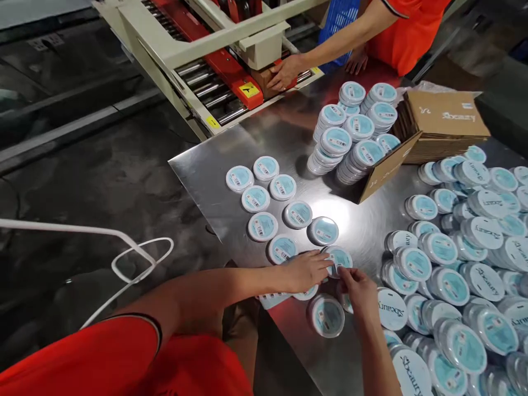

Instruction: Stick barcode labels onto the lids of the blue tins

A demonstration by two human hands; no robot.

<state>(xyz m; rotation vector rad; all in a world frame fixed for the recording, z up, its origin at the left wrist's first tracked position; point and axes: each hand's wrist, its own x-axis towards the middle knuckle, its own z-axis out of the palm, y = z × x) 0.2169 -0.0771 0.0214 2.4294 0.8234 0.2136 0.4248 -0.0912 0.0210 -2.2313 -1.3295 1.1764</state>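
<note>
A round clear jar with a light-blue label (340,256) lies on the metal table between my hands. My left hand (307,270) reaches over from the left, fingers stretched out and their tips touching the jar's label side. At its near right edge, my right hand (358,287) has thumb and forefinger pinched together; anything between them is too small to make out. Below my hands stands a jar without a white barcode patch (327,316). Under my left forearm a sheet of barcode labels (274,300) is partly hidden. Several jars with barcodes (263,226) sit to the upper left.
Many piled jars (449,286) fill the table's right side. Stacked jars (336,142) stand behind, beside an open cardboard carton (449,118). Across the table, another person's hand (286,72) touches a box (264,80) on a roller machine (206,85). A white cable (136,253) hangs left.
</note>
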